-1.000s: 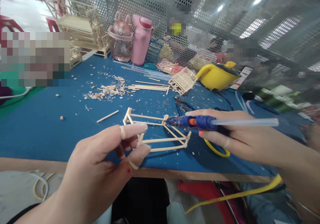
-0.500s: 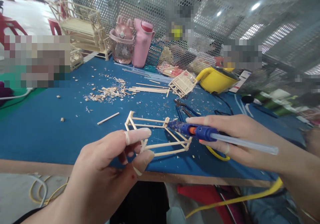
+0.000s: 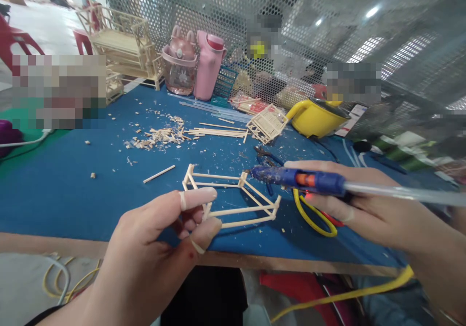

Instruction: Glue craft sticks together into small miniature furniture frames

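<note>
My left hand (image 3: 160, 238) pinches one end of a small open frame of thin wooden sticks (image 3: 233, 195) between thumb and forefinger, holding it just above the blue table top (image 3: 73, 190). My right hand (image 3: 367, 204) grips a blue glue gun (image 3: 302, 179) with a clear glue stick (image 3: 404, 193) sticking out of its back. The gun's nozzle points left and touches the frame's far right corner. A yellow cord (image 3: 313, 217) loops on the table under the gun.
Wood chips (image 3: 156, 136) and loose sticks (image 3: 218, 131) lie mid-table, one stick (image 3: 158, 173) closer in. Behind are a small stick crate (image 3: 266, 122), dark pliers (image 3: 267, 155), a yellow kettle (image 3: 315, 117), two pink bottles (image 3: 194, 64), a large stick model (image 3: 120, 44) and a mesh screen (image 3: 327, 30).
The glue gun has shifted slightly right and levelled out, its nozzle still at the frame's far corner. The frame and my left hand have barely moved.
</note>
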### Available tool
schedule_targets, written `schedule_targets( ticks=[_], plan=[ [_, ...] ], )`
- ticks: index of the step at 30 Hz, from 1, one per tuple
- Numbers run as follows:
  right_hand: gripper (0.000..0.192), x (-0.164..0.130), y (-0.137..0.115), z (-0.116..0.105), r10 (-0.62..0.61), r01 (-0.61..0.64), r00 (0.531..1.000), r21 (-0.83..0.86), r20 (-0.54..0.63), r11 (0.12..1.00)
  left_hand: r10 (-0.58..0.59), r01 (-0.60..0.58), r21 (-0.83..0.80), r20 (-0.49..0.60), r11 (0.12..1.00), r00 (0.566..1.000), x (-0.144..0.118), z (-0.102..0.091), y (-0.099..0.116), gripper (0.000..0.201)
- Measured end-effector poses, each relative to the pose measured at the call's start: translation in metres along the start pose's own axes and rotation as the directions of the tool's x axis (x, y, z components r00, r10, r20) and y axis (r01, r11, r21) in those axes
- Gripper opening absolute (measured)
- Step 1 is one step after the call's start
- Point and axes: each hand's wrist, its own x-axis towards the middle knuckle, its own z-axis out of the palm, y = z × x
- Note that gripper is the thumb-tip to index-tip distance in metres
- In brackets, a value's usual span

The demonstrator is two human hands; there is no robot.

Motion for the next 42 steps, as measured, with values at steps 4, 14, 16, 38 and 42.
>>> schedule_targets(
  ticks=[4,14,16,38,42],
  plan=[
    [0.03,0.007,0.0,0.004,0.057,-0.048,0.995,0.098,-0.083,0.994,-0.145,0.145,-0.073,-0.005,0.987,0.989,-0.004,0.0,-0.006,0.023],
    [0.032,0.082,-0.007,0.008,-0.118,0.145,0.988,0.339,-0.1,0.93,-0.405,0.367,-0.247,-0.124,0.897,0.906,0.004,-0.006,-0.015,0.031],
    [0.033,0.089,-0.004,0.014,-0.056,0.113,0.988,0.441,-0.141,0.89,-0.452,0.396,-0.312,-0.131,0.863,0.882,0.009,-0.01,-0.015,0.035],
    [0.025,0.053,0.023,0.04,0.141,-0.295,0.953,0.709,0.269,0.64,-0.179,0.433,-0.279,0.627,0.857,0.758,0.139,0.001,-0.007,0.02],
    [0.028,0.059,0.019,0.048,0.171,-0.285,0.958,0.696,0.231,0.659,-0.223,0.483,-0.326,0.592,0.812,0.774,0.133,-0.003,-0.011,0.021]
  ],
)
